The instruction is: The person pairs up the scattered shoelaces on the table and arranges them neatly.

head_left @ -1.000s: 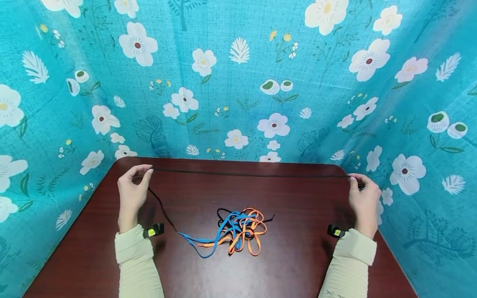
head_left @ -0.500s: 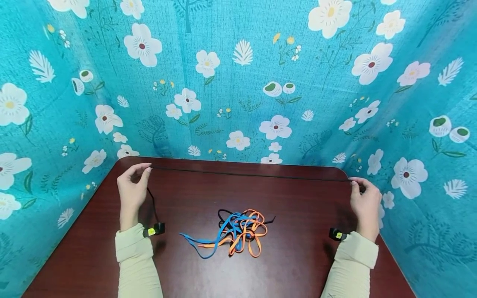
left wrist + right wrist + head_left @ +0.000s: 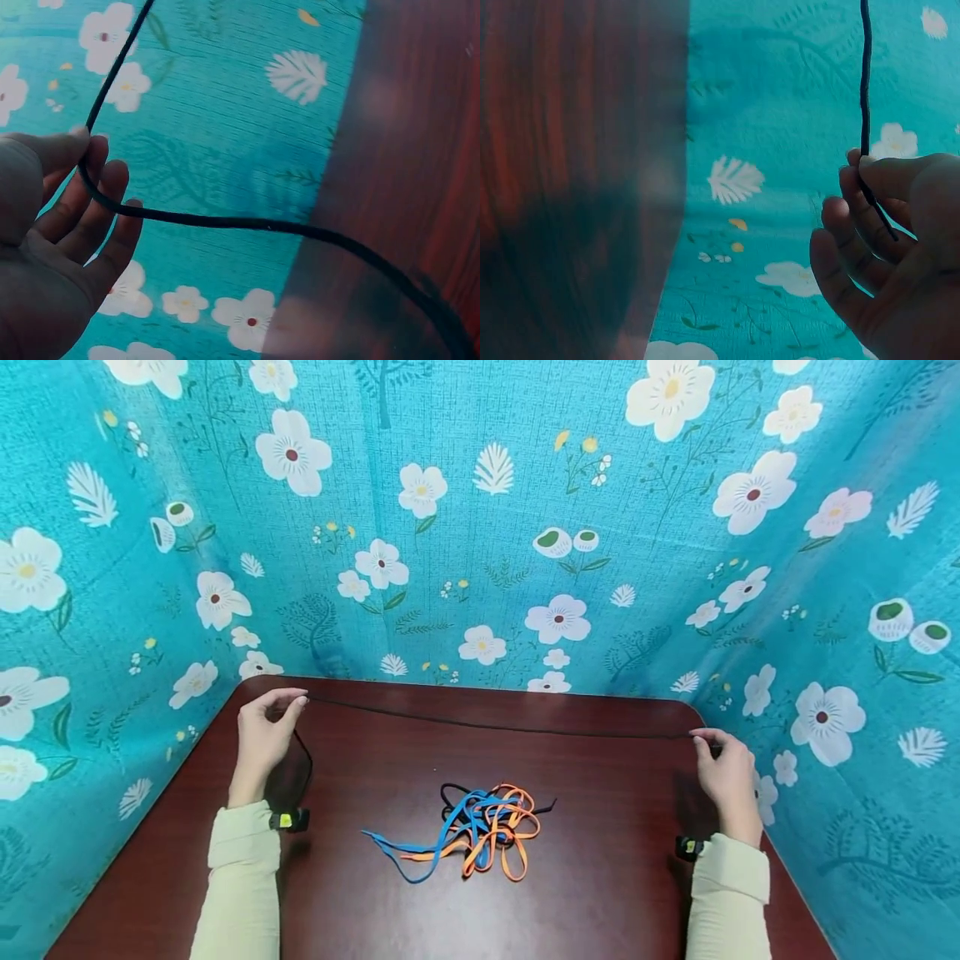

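Note:
A thin black shoelace stretches across the far part of the table, sagging slightly between both hands. My left hand pinches it between thumb and fingertips; in the left wrist view the rest of the black shoelace bends over the fingers and hangs down. Close to the lace's other end, my right hand pinches it, and the short tip sticks out past the thumb in the right wrist view. Between the forearms lies a loose tangle of laces: blue, orange and black.
The dark reddish-brown table has rounded far corners. A teal curtain with white flowers surrounds its back and sides. Small black devices are strapped at both wrists.
The left hand's hanging lace end has lifted away from the tangle's blue lace and swung left. My right hand has moved down and slightly inward, and the taut span now sags a little.

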Action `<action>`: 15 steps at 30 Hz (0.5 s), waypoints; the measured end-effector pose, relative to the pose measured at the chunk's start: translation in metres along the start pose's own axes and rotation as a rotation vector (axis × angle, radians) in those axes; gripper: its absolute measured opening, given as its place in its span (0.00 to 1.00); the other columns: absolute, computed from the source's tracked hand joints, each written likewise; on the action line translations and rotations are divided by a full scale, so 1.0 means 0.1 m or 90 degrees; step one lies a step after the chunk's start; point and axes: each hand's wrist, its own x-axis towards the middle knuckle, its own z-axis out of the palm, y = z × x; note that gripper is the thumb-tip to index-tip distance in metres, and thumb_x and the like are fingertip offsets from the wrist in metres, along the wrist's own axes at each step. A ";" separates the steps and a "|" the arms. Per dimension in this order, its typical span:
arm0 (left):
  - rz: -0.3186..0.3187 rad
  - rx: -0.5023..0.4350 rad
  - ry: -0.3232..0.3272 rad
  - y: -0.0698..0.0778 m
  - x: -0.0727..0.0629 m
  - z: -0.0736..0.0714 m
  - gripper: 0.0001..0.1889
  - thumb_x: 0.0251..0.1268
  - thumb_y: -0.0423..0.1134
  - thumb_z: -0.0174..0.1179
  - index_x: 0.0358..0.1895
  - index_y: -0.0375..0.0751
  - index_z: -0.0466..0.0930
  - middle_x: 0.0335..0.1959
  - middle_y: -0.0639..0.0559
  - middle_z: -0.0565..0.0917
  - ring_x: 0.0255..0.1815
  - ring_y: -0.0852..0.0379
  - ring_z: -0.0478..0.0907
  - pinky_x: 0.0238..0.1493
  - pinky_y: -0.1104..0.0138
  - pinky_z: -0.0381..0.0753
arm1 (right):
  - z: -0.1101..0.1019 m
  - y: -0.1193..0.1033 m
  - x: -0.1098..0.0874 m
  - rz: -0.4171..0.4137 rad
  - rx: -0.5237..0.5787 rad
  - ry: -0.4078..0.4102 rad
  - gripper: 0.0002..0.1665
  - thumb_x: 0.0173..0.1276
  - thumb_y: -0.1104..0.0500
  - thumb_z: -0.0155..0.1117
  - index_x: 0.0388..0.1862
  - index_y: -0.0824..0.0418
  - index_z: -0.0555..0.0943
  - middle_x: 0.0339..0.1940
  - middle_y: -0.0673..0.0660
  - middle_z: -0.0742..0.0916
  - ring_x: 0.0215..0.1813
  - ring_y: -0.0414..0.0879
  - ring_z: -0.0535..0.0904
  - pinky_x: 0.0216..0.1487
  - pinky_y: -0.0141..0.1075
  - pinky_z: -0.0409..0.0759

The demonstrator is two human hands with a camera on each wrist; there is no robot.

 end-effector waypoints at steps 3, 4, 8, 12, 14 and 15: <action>0.004 0.000 -0.022 -0.26 0.10 0.06 0.09 0.70 0.27 0.61 0.49 0.29 0.87 0.37 0.41 0.89 0.34 0.68 0.82 0.34 0.80 0.75 | -0.01 0.03 0.04 -0.028 -0.014 -0.022 0.18 0.82 0.56 0.51 0.55 0.67 0.83 0.51 0.72 0.84 0.47 0.62 0.76 0.45 0.54 0.73; 0.006 -0.001 -0.035 -0.34 0.12 0.08 0.10 0.71 0.27 0.61 0.50 0.30 0.87 0.37 0.45 0.89 0.35 0.67 0.83 0.34 0.80 0.75 | -0.01 0.03 0.06 -0.035 -0.022 -0.028 0.18 0.82 0.56 0.52 0.55 0.66 0.83 0.51 0.72 0.84 0.46 0.62 0.77 0.45 0.55 0.73; 0.005 0.016 -0.099 -0.51 0.20 0.11 0.10 0.71 0.28 0.61 0.50 0.31 0.86 0.36 0.48 0.89 0.33 0.69 0.82 0.34 0.79 0.77 | -0.03 0.03 0.13 -0.054 -0.052 -0.052 0.17 0.81 0.57 0.53 0.55 0.66 0.83 0.49 0.72 0.84 0.44 0.62 0.77 0.41 0.54 0.74; -0.006 0.052 -0.143 -0.64 0.24 0.11 0.10 0.72 0.32 0.62 0.50 0.30 0.86 0.39 0.35 0.88 0.30 0.61 0.83 0.29 0.76 0.76 | -0.05 0.03 0.22 -0.070 -0.070 -0.066 0.15 0.80 0.58 0.56 0.54 0.68 0.82 0.48 0.72 0.84 0.43 0.62 0.77 0.41 0.56 0.76; -0.013 0.077 -0.155 -0.69 0.26 0.11 0.11 0.72 0.34 0.63 0.50 0.31 0.86 0.38 0.34 0.87 0.30 0.56 0.83 0.27 0.75 0.75 | -0.06 0.03 0.27 -0.078 -0.082 -0.066 0.15 0.79 0.58 0.57 0.53 0.67 0.83 0.47 0.72 0.85 0.42 0.62 0.78 0.41 0.57 0.76; -0.014 0.089 -0.162 -0.72 0.28 0.11 0.11 0.72 0.36 0.63 0.49 0.31 0.86 0.37 0.34 0.87 0.30 0.53 0.82 0.27 0.74 0.75 | -0.07 0.03 0.29 -0.082 -0.089 -0.066 0.15 0.79 0.58 0.57 0.52 0.67 0.83 0.46 0.72 0.85 0.41 0.62 0.79 0.40 0.58 0.76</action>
